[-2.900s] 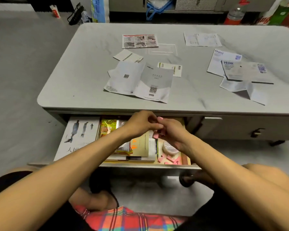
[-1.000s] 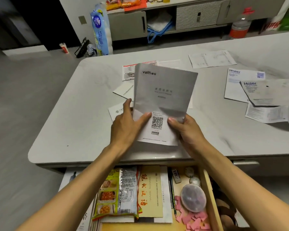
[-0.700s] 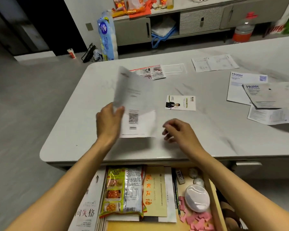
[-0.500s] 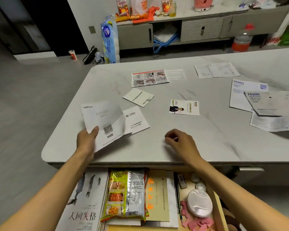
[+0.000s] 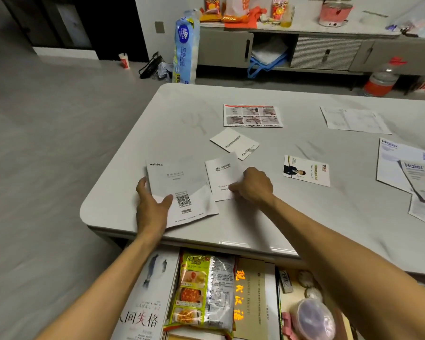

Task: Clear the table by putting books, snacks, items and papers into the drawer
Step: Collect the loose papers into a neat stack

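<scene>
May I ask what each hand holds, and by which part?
Left hand grips the vatti booklet by its lower left corner; right hand pinches the white card at its right edge.

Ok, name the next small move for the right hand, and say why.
Probably pinch the white leaflet and slide it onto the vatti booklet. The right hand has curled fingers on the leaflet's edge, the left hand grips the booklet beside it, and the drawer lies open below.
</scene>
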Demonstrator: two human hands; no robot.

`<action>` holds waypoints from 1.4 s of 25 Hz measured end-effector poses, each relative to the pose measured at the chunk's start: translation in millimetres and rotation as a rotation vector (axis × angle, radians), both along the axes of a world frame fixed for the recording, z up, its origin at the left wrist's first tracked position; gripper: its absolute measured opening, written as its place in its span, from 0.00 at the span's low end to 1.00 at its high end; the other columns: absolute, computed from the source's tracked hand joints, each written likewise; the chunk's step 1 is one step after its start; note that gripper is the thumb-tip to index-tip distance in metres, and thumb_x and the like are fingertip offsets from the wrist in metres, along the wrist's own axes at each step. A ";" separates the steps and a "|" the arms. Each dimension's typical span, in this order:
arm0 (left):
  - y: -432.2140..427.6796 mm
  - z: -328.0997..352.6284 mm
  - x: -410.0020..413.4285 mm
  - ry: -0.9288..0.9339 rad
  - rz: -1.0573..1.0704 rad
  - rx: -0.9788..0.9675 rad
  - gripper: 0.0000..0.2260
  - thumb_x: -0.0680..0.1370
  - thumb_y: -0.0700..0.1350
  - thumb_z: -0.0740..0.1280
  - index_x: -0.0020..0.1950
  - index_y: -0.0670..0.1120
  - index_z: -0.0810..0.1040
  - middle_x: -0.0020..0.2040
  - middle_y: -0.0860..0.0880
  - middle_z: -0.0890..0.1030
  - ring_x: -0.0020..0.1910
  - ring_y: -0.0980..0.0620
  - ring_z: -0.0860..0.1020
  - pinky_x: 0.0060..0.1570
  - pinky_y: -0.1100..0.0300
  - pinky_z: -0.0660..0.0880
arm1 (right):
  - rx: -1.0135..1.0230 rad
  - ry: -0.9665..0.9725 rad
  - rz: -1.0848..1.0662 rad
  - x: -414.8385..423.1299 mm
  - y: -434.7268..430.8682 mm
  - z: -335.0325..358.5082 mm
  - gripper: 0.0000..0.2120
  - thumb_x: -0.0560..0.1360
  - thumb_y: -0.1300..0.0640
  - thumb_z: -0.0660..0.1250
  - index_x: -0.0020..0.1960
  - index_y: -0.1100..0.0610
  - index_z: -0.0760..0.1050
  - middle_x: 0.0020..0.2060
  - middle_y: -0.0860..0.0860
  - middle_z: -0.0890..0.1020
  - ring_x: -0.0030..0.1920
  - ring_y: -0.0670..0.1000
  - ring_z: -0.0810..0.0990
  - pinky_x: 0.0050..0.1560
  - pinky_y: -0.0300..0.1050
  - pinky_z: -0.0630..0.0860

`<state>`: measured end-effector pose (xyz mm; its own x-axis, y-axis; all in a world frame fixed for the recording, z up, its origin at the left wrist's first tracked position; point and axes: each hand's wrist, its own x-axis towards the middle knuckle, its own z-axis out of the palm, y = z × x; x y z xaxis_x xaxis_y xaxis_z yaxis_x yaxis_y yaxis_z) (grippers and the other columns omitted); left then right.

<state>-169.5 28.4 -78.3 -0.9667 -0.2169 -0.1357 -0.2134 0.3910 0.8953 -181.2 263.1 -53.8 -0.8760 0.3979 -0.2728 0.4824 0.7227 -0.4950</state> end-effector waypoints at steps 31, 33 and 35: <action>37.9 -0.1 -99.4 -0.087 0.020 -0.182 0.21 0.76 0.39 0.58 0.68 0.53 0.63 0.54 0.52 0.75 0.51 0.41 0.76 0.48 0.53 0.72 | -0.627 0.307 -0.132 -107.1 22.6 8.0 0.03 0.73 0.64 0.69 0.41 0.63 0.78 0.35 0.56 0.80 0.32 0.54 0.78 0.27 0.40 0.74; 39.7 -1.6 -96.5 -0.052 -0.016 -0.217 0.19 0.77 0.39 0.57 0.66 0.55 0.70 0.55 0.52 0.78 0.50 0.43 0.76 0.47 0.55 0.70 | -0.694 0.310 -0.026 -93.3 -9.2 9.5 0.01 0.74 0.64 0.69 0.43 0.61 0.79 0.35 0.53 0.81 0.32 0.52 0.79 0.28 0.41 0.76; 36.9 -2.9 -97.5 -0.061 -0.010 -0.169 0.13 0.79 0.43 0.57 0.57 0.52 0.78 0.53 0.49 0.82 0.49 0.45 0.76 0.45 0.55 0.69 | -0.668 0.258 0.022 -85.4 -33.8 -1.0 0.02 0.72 0.63 0.71 0.44 0.61 0.80 0.35 0.53 0.82 0.34 0.53 0.80 0.34 0.46 0.80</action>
<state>-267.0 65.3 -81.2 -0.9600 -0.2322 -0.1562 -0.2604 0.5372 0.8022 -266.6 229.3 -54.8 -0.9513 0.1998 -0.2347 0.2788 0.2336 -0.9315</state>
